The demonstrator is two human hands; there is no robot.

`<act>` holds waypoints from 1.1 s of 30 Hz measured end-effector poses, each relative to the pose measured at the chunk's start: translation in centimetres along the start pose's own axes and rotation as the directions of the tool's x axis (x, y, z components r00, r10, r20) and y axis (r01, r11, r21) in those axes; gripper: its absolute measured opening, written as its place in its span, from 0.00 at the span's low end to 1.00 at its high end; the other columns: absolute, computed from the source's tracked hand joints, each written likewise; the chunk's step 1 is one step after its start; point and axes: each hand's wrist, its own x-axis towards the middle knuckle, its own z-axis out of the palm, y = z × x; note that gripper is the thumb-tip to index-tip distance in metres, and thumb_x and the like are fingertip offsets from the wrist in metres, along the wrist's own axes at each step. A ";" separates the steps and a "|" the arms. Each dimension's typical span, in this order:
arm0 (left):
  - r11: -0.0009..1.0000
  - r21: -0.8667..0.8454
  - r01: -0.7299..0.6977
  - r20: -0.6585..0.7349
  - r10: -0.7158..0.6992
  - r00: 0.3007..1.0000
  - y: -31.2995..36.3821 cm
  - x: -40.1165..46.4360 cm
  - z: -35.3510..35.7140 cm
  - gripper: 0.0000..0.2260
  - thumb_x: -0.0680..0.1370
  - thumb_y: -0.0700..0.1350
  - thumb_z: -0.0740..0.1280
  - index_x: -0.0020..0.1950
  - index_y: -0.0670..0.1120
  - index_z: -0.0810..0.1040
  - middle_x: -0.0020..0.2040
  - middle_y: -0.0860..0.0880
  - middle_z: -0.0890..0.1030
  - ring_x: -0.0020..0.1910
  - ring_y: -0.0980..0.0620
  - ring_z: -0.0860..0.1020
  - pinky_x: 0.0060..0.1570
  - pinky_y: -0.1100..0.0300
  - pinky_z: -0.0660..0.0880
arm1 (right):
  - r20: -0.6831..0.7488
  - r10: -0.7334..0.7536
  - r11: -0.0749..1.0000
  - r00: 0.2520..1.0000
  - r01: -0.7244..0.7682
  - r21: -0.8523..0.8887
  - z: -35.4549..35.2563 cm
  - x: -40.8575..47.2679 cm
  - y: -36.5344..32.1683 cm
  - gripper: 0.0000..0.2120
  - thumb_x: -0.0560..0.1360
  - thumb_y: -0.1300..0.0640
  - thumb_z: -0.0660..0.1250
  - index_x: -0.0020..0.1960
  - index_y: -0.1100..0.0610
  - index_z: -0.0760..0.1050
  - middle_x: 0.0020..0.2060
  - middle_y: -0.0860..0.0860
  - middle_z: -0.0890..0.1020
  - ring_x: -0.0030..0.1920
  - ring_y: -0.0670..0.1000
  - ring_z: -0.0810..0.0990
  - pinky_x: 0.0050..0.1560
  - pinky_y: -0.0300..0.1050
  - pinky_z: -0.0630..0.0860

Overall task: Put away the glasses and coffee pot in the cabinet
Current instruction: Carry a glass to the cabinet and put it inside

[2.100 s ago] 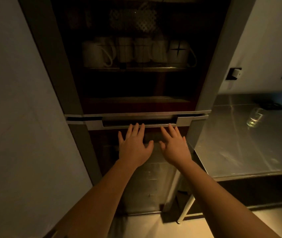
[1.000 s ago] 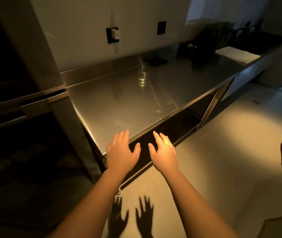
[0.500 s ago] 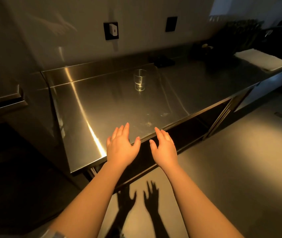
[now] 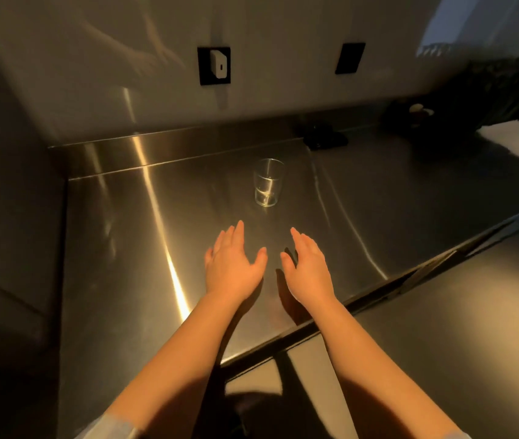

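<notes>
A clear drinking glass (image 4: 268, 182) stands upright near the back of the steel counter (image 4: 119, 248). My left hand (image 4: 232, 263) hovers over the counter just in front of the glass, fingers straight, holding nothing. Beside it, my right hand (image 4: 308, 267) is also spread flat and empty. Both fingertips stop a short way short of the glass. The side of the cabinet (image 4: 11, 185) fills the left edge; its doors are out of view. No coffee pot shows.
A wall with a white plug in a black socket (image 4: 214, 65) and a second black plate (image 4: 350, 58) rises behind the counter. A small dark object (image 4: 324, 137) and a dark pile (image 4: 479, 99) sit at the back right, next to a white cloth (image 4: 517, 141).
I have turned from the cabinet to the counter. Both hands moved forward over the steel top and now sit closer to the glass.
</notes>
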 end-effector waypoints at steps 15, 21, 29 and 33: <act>0.971 -0.221 0.096 0.038 -0.090 0.995 2.7 13.7 3.2 0.44 0.72 0.58 0.70 0.79 0.48 0.47 0.77 0.47 0.61 0.75 0.48 0.62 0.71 0.47 0.63 | 0.082 -0.038 0.976 0.996 0.019 0.218 -0.6 15.8 0.5 0.36 0.77 0.48 0.66 0.78 0.51 0.50 0.76 0.52 0.59 0.74 0.51 0.60 0.69 0.41 0.59; 0.884 -0.406 0.231 0.088 -0.214 0.973 3.6 17.4 5.4 0.51 0.64 0.59 0.71 0.79 0.53 0.47 0.75 0.48 0.65 0.72 0.49 0.67 0.69 0.49 0.67 | 0.168 -0.046 0.925 0.985 -0.022 0.380 0.5 21.1 1.3 0.44 0.70 0.52 0.74 0.77 0.50 0.52 0.73 0.53 0.64 0.70 0.51 0.67 0.68 0.41 0.65; 0.788 -0.544 0.288 -0.010 -0.350 0.937 4.3 19.0 8.0 0.39 0.62 0.60 0.72 0.71 0.57 0.62 0.62 0.53 0.78 0.59 0.54 0.78 0.58 0.52 0.76 | 0.320 -0.079 0.831 0.944 -0.115 0.544 2.6 25.1 2.8 0.46 0.54 0.42 0.78 0.68 0.32 0.62 0.61 0.50 0.78 0.59 0.50 0.79 0.60 0.55 0.76; 0.787 -0.568 0.241 -0.097 -0.354 0.930 5.5 18.9 8.0 0.33 0.62 0.60 0.66 0.67 0.57 0.66 0.54 0.59 0.79 0.51 0.59 0.79 0.52 0.59 0.77 | 0.331 -0.096 0.807 0.939 -0.121 0.578 2.5 25.9 2.8 0.36 0.54 0.45 0.77 0.54 0.23 0.64 0.52 0.45 0.82 0.53 0.49 0.82 0.57 0.57 0.78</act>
